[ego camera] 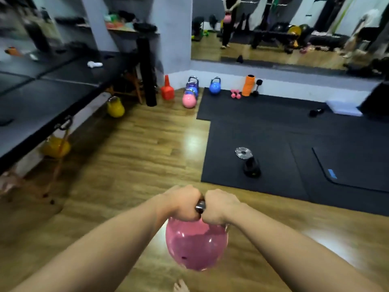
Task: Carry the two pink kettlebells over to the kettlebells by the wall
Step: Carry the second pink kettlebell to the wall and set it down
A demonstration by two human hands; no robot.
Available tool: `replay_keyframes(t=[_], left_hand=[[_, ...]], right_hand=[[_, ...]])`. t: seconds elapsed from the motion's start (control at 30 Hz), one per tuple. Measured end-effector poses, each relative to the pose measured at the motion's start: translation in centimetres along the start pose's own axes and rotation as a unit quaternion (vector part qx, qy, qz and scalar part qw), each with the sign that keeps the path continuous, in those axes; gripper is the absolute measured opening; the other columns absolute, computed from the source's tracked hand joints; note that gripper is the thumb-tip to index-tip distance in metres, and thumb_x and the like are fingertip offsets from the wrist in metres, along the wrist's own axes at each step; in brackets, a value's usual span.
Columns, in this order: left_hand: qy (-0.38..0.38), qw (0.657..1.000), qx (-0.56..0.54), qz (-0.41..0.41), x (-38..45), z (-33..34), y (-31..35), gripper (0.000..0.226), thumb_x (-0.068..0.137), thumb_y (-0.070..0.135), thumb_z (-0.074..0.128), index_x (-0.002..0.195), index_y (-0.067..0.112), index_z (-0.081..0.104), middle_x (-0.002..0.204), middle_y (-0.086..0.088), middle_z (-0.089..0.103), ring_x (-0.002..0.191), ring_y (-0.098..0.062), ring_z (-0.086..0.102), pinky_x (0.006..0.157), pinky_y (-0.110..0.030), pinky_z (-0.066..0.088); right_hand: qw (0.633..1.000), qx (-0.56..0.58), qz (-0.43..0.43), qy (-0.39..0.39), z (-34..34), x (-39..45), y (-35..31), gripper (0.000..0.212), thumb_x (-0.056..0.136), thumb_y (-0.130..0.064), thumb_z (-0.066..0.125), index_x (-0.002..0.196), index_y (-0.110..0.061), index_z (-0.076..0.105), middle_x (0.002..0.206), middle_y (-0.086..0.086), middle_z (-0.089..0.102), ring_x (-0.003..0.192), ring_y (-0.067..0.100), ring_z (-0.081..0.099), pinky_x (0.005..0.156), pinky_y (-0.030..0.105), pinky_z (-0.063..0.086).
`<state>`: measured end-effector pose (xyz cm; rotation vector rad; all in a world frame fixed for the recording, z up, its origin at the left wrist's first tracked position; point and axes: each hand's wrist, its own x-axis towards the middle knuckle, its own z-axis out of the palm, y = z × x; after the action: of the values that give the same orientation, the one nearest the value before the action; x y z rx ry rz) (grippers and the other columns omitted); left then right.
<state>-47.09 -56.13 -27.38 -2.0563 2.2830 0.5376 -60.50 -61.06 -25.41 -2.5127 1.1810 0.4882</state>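
Pink kettlebell (196,244) hangs near the camera over the wood floor (134,165), with the left hand (182,204) and right hand (220,206) both wrapped tight around its metal handle, knuckles almost touching. Far off by the wall (231,81) sits the second pink kettlebell (189,100), right up against a purple kettlebell (192,86), with a blue kettlebell (215,87) just right of those on the black mat (263,127).

No legible text, brand or number anywhere; a blue mark on the black exercise mat (357,165) is too blurred to read.
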Motion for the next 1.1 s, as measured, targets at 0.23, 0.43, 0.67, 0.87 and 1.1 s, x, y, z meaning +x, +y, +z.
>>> replay_keyframes(t=[0.23, 0.43, 0.67, 0.87, 1.1], left_hand=[[-0.033, 0.998, 0.019, -0.053, 11.6, -6.9, -12.4, 0.014, 0.063, 0.040, 0.055, 0.062, 0.026, 0.053, 0.057, 0.004, 0.061, 0.048, -0.018, 0.055, 0.049, -0.027, 0.041], [-0.025, 0.997, 0.045, -0.065, 24.7, -13.3, -21.2, 0.016, 0.067, 0.041, 0.056, 0.065, 0.025, 0.051, 0.074, -0.001, 0.067, 0.068, -0.027, 0.062, 0.052, -0.027, 0.037], [0.019, 0.994, -0.002, -0.112, 39.6, -18.7, -31.3, 0.020, 0.066, 0.041, 0.055, 0.057, 0.026, 0.044, 0.070, 0.002, 0.064, 0.068, -0.027, 0.061, 0.051, -0.027, 0.037], [0.026, 0.994, -0.020, -0.100, 53.5, -23.7, -40.3, 0.024, 0.066, 0.041, 0.056, 0.055, 0.026, 0.041, 0.060, 0.005, 0.057, 0.066, -0.027, 0.060, 0.050, -0.028, 0.033], [-0.021, 0.999, 0.016, -0.032, 71.0, -28.7, -51.4, 0.020, 0.064, 0.039, 0.057, 0.061, 0.023, 0.045, 0.077, -0.002, 0.067, 0.072, -0.028, 0.062, 0.053, -0.028, 0.035]], right_hand=[[0.997, 0.012, -0.073, -0.022, -7.7, 18.3, -0.6, 0.014, 0.062, -0.034, 0.054, 0.063, -0.022, 0.049, 0.064, -0.005, 0.055, 0.051, 0.016, 0.053, 0.041, 0.024, 0.033], [0.996, 0.022, -0.090, -0.018, -15.7, 33.8, 1.8, 0.015, 0.063, -0.035, 0.056, 0.064, -0.020, 0.050, 0.064, -0.004, 0.056, 0.055, 0.020, 0.055, 0.043, 0.024, 0.035], [0.986, -0.045, -0.153, -0.048, -25.7, 51.8, 4.9, 0.012, 0.066, -0.032, 0.056, 0.064, -0.021, 0.053, 0.065, -0.002, 0.058, 0.054, 0.017, 0.055, 0.043, 0.024, 0.036], [0.985, -0.076, -0.141, -0.059, -33.0, 67.3, 7.7, 0.008, 0.064, -0.026, 0.056, 0.067, -0.020, 0.059, 0.062, -0.002, 0.062, 0.051, 0.016, 0.058, 0.042, 0.024, 0.042], [0.993, -0.026, -0.079, -0.087, -39.6, 85.1, 12.1, 0.008, 0.059, -0.023, 0.056, 0.066, -0.020, 0.058, 0.064, -0.001, 0.063, 0.051, 0.017, 0.058, 0.044, 0.024, 0.046]])
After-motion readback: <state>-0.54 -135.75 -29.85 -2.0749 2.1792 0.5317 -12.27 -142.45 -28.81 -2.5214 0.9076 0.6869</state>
